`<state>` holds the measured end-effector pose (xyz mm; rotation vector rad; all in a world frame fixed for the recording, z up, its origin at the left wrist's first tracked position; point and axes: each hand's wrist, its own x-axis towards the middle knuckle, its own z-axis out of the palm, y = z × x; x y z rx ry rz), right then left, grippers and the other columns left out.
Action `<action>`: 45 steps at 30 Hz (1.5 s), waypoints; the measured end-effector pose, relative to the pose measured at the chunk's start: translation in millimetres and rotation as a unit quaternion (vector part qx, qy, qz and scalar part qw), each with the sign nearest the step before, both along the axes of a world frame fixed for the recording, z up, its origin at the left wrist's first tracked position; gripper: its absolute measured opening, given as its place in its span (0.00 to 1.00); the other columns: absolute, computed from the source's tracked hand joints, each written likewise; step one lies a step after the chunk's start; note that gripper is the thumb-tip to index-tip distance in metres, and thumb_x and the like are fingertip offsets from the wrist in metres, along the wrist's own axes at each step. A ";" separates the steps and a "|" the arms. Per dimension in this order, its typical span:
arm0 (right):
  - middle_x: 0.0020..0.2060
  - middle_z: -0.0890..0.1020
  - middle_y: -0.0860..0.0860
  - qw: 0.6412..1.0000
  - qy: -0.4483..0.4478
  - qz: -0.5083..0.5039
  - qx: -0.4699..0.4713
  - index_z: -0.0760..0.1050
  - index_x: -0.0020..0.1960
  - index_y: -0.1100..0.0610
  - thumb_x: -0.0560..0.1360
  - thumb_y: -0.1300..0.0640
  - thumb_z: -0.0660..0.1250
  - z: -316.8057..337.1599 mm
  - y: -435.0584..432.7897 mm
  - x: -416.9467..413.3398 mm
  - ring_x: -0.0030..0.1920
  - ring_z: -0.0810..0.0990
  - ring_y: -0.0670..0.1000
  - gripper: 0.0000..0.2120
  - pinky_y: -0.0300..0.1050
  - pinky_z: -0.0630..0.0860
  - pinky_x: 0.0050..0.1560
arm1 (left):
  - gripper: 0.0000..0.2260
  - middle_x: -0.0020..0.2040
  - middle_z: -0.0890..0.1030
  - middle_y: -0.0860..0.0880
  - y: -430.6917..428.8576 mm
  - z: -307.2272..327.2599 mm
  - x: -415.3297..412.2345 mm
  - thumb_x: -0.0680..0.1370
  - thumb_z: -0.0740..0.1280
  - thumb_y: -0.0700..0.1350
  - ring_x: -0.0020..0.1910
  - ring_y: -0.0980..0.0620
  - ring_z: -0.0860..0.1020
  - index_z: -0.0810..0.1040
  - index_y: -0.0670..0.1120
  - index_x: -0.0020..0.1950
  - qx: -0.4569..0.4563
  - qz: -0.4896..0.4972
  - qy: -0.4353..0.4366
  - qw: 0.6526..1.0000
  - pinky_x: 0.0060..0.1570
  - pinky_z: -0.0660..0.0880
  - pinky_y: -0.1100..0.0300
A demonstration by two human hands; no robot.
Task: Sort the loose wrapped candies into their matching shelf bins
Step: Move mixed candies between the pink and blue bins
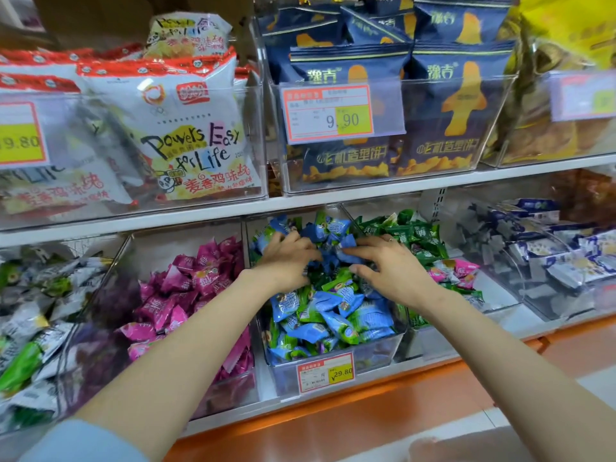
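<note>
- A store shelf [206, 213] with white ledges is shown, and clear plastic bins are lined up side by side on two levels; an orange base strip [333, 425] runs below the lower level.
- Above both grips, the upper bins are packed with white snack bags [173, 128] and navy snack bags [433, 105]; a price tag [328, 113] reading 9.90 is fixed to the navy bin.
- Both grips are reached into the middle bin [383, 356] of the lower level, whose front carries a yellow tag [326, 372] marked 29.80.
- The blue candies [320, 315] are heaped in that bin, beneath and around both grips, with green wrappers mixed in among them.
- The left grip [286, 258] is laid palm down, its fingers curled into the blue pile; whether a wrapper is enclosed cannot be told.
- The right grip [390, 265] is held with fingers nearly straight on the blue wrappers and the thumb spread apart below; nothing is plainly clasped.
- The pink candies [186, 285] are piled in the bin just left of the left grip.
- The green candies [423, 235] are heaped in the bin just right of the right grip, and a few stray pink wrappers [460, 268] lie on top there.
- Further left, grey and green packets [33, 311] are seen; further right, white and blue packets [550, 258].
</note>
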<state>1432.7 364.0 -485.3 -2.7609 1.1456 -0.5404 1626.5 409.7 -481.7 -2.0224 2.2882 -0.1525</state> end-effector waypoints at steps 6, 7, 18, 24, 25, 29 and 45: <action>0.67 0.73 0.49 1.000 -0.002 -0.005 0.014 0.72 0.67 0.47 0.77 0.49 0.64 1.0 0.5 1.3 0.66 0.68 0.56 0.19 0.48 0.67 0.63 | 0.09 0.60 0.72 0.54 -5.7 -0.7 -2.0 0.75 0.66 0.52 0.59 0.51 0.64 0.77 0.55 0.55 -0.048 0.013 0.038 0.998 0.56 0.57 0.54; 0.67 0.73 0.49 1.000 -0.012 -0.006 0.020 0.72 0.67 0.47 0.77 0.49 0.64 1.9 0.9 1.9 0.66 0.68 0.55 0.19 0.49 0.66 0.63 | 0.08 0.60 0.72 0.55 -3.8 -0.3 -0.5 0.75 0.66 0.53 0.59 0.52 0.64 0.78 0.54 0.53 -0.065 0.016 0.054 0.996 0.55 0.55 0.55; 0.59 0.79 0.47 0.991 -0.134 0.005 0.001 0.78 0.60 0.51 0.70 0.42 0.70 15.7 22.7 19.2 0.65 0.70 0.50 0.22 0.54 0.58 0.70 | 0.05 0.54 0.78 0.52 30.8 20.4 4.5 0.74 0.70 0.47 0.58 0.49 0.70 0.80 0.47 0.47 -0.151 -0.005 0.312 0.938 0.60 0.64 0.49; 0.52 0.82 0.52 0.953 -0.277 -0.088 0.083 0.78 0.57 0.58 0.70 0.51 0.73 22.0 13.4 -5.8 0.55 0.77 0.50 0.18 0.43 0.71 0.56 | 0.02 0.46 0.80 0.52 40.8 13.3 14.4 0.76 0.68 0.43 0.48 0.54 0.77 0.77 0.50 0.44 -0.162 0.024 0.380 0.910 0.52 0.74 0.51; 0.52 0.82 0.53 0.941 -0.304 -0.127 0.082 0.78 0.57 0.58 0.70 0.52 0.73 22.7 8.0 -12.7 0.55 0.77 0.51 0.18 0.43 0.71 0.54 | 0.03 0.46 0.80 0.52 41.9 11.7 16.9 0.76 0.67 0.43 0.49 0.53 0.77 0.76 0.50 0.44 -0.159 0.029 0.374 0.913 0.52 0.74 0.51; 0.52 0.82 0.57 0.937 -0.231 -0.261 0.029 0.74 0.61 0.51 0.72 0.54 0.70 16.2 -12.6 -43.9 0.54 0.78 0.59 0.18 0.52 0.74 0.54 | 0.02 0.48 0.76 0.56 44.1 8.8 16.6 0.77 0.66 0.45 0.56 0.53 0.73 0.76 0.50 0.48 -0.124 0.016 0.330 0.936 0.54 0.71 0.55; 0.57 0.80 0.53 0.979 -0.171 -0.102 0.038 0.79 0.57 0.51 0.73 0.56 0.70 16.6 -10.3 -45.3 0.61 0.73 0.56 0.13 0.45 0.67 0.57 | 0.22 0.71 0.65 0.52 -6.0 13.9 -27.9 0.78 0.65 0.50 0.71 0.50 0.60 0.63 0.53 0.71 0.010 -0.011 0.175 0.984 0.65 0.53 0.57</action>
